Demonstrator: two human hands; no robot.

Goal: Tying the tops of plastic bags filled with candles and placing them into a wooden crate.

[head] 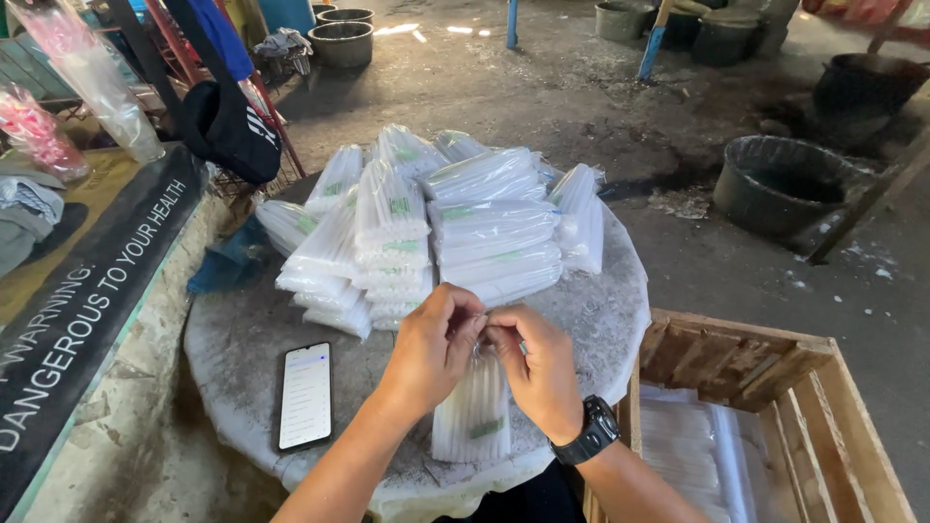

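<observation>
A: Biggest first: round stone-grey table [242, 339], dusty top, set on a dirt floor. On its far half, a heap of clear packets of white sticks [436, 228], stacked several deep, each with a small green label.

B: To the right of the table?

A: Open wooden crate [775, 373], slatted sides, just beside the table edge. More clear packets lie flat inside it. Further back, a dark round tub [780, 184] on the ground, well apart from the table.

B: And the hands?

A: Both over the near edge of the table, close together. One packet [473, 416] stands upright between them, bottom resting on the tabletop, well short of the heap. Left hand [431, 344]: thumb and forefinger pinch the top of the bag, other fingers curled in. Right hand [542, 373]: fingertips pressed together on the same bag mouth, touching the left hand's fingers. Black wristwatch [588, 433] on the right wrist.

B: Anything smaller?

A: A phone [305, 395] lies flat on the table left of the hands, screen lit white, not touched by either hand
</observation>
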